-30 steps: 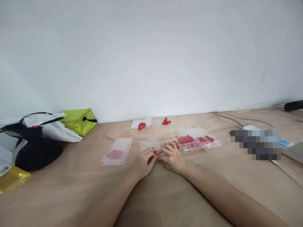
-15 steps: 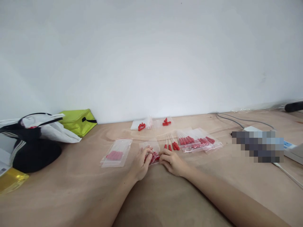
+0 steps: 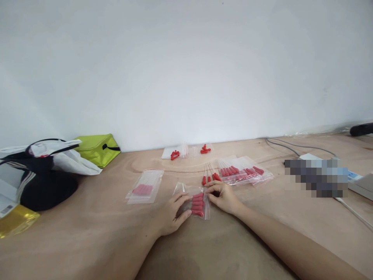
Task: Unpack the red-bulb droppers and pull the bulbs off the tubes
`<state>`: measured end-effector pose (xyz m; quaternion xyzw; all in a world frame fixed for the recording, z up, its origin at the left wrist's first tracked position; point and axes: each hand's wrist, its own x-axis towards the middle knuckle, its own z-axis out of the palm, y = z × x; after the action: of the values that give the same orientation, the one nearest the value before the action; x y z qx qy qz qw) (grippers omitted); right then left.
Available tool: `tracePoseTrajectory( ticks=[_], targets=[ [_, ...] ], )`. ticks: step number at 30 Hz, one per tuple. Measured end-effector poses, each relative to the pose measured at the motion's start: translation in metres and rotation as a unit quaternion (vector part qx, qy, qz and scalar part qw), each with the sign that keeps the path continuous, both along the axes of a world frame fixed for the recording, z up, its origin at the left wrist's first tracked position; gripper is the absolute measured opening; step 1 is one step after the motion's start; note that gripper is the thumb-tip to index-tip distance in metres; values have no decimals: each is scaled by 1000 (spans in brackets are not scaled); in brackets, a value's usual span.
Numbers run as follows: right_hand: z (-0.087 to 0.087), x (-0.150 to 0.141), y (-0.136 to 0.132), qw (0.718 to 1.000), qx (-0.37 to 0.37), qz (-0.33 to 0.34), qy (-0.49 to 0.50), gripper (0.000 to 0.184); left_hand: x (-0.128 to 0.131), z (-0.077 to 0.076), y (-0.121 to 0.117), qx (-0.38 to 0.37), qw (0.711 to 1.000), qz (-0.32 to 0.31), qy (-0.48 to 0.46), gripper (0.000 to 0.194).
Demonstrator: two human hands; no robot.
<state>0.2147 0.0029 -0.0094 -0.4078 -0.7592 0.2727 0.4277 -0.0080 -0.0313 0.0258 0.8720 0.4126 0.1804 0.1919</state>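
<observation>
A clear zip bag [image 3: 189, 190] lies between my hands, turned sideways. Inside it, several droppers with red bulbs [image 3: 198, 203] are lined up, the bulbs toward the right. My left hand [image 3: 172, 214] touches the bag's left part, thumb and fingers apart. At the opposite end, my right hand [image 3: 223, 197] pinches the bag's edge near the seal. Just beyond that hand, loose droppers [image 3: 214, 177] with thin clear stems lie fanned out. Filled zip bags [image 3: 247, 171] overlap to the right, and further filled bags [image 3: 145, 186] are stacked at left.
Near the wall are red bulbs [image 3: 175, 155], clear stems [image 3: 192, 152] and another pile of red bulbs [image 3: 205, 149]. A green bag [image 3: 96, 149], a black cap [image 3: 48, 190] and a yellow packet [image 3: 17, 221] stand left. Grey cables [image 3: 284, 144] and a blurred-out object [image 3: 317, 179] are right.
The zip bag has turned so its bulbs and seal face right, and it sits nearer to me. My left hand has spread its fingers; my right hand has shifted right.
</observation>
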Motion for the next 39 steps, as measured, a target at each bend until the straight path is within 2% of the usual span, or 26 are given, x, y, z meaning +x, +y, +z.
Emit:
tracePoseTrajectory(
  ticks=[3, 7, 11, 13, 17, 18, 24, 27, 30, 35, 39],
  targets=[
    [1, 1, 0, 999, 7, 1, -53, 12, -2, -2, -5, 1, 1000, 26, 0, 33],
    [3, 5, 1, 990, 33, 5, -137, 24, 0, -3, -5, 25, 998, 48, -9, 29],
    [7, 8, 0, 987, 20, 15, -156, 30, 3, -3, -2, 49, 997, 59, -19, 24],
    [9, 8, -1, 986, 15, 22, -164, 38, 4, -5, -1, 55, 996, 63, -27, 21],
    [14, 6, -3, 983, 15, 9, -183, 65, 3, -7, 1, 62, 995, 70, -33, 19],
    [15, 6, -3, 983, 16, 8, -185, 66, 2, -8, 1, 62, 995, 69, -33, 19],
    [19, 1, -7, 991, 21, 60, -118, 32, 0, -9, 2, 64, 996, 57, -31, 24],
    [18, -4, -10, 992, 15, 68, -108, 31, 0, -9, 2, 64, 996, 53, -23, 23],
    [16, -10, -12, 987, 11, 40, -153, 31, 0, -10, 2, 61, 996, 55, -24, 22],
    [19, -14, -13, 982, 22, 19, -189, 12, 1, -10, 2, 55, 996, 66, -25, 23],
    [24, -8, -10, 983, 9, 40, -179, 10, 1, -8, 2, 42, 996, 73, -20, 22]
  ],
)
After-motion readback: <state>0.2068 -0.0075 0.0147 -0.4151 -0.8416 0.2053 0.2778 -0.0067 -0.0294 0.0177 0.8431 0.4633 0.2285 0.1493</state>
